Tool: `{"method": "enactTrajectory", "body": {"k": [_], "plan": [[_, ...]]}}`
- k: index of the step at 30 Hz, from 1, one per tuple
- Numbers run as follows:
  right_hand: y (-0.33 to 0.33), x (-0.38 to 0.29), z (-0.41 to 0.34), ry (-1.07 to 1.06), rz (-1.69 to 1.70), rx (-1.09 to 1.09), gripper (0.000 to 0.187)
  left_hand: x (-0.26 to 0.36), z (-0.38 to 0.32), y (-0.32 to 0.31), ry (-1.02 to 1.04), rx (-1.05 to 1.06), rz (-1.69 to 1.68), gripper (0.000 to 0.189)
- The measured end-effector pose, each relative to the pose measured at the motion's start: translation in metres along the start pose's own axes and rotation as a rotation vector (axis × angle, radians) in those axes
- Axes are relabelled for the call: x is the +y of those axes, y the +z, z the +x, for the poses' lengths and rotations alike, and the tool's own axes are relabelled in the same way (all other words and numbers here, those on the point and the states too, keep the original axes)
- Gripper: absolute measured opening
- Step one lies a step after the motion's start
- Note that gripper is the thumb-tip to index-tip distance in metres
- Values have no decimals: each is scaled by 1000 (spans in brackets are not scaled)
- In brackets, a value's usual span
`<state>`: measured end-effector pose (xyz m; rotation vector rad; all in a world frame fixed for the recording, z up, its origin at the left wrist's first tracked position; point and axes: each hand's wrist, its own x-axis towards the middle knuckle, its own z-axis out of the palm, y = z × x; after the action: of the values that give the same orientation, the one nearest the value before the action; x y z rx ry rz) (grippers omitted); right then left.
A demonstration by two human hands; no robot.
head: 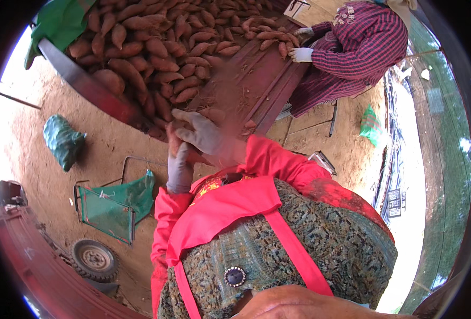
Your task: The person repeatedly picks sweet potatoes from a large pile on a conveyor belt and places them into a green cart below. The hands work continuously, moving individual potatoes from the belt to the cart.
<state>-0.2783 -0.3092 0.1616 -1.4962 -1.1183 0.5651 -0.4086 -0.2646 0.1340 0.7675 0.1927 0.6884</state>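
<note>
My left hand (179, 169), in a pale work glove, holds a reddish sweet potato (174, 139) upright at the rim of a dark red metal bed. My right hand (201, 133), gloved too, meets the same root from the right, thumb and forefinger apart near its upper end; whether it grips is unclear. Beyond both hands lies a large heap of sweet potatoes (159, 60) on the bed (255, 79). A smear on the lens blurs the part around my right wrist.
Across the bed, a person in a checked smock (351, 52) has gloved hands at the roots. At left are a filled green mesh bag (63, 141), a metal frame with green netting (107, 211) and a vehicle wheel (94, 259). Another mesh bag (371, 125) lies at right.
</note>
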Motion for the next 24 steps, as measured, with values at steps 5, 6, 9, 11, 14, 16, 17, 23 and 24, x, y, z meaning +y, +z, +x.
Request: {"method": "enactTrajectory", "body": {"k": [5,6,9,11,14,16,17,23,24], "plan": [[-29,26,-27,503,154,-519,45,-8,17,-12,4,273,-61,69],[-30,36,-32,584,124,-688,42,-13,19,-12,-48,300,-51,67],[-33,68,-43,314,-179,-648,40,-25,21,-10,-74,388,11,50],[-32,83,-47,218,-346,-665,42,-26,23,-13,-149,351,-65,48],[-28,86,-48,-20,-627,-708,39,-23,24,-21,-341,415,-125,53],[-26,77,-44,-23,-645,-809,38,-18,19,-30,-471,390,-207,55],[-27,72,-41,-43,-654,-900,38,-15,11,-35,-513,386,-229,55],[-97,68,3,219,-752,-820,35,42,-54,-120,-498,548,-103,36],[-118,74,11,295,-743,-750,36,69,-69,-151,-398,554,84,24]]}}
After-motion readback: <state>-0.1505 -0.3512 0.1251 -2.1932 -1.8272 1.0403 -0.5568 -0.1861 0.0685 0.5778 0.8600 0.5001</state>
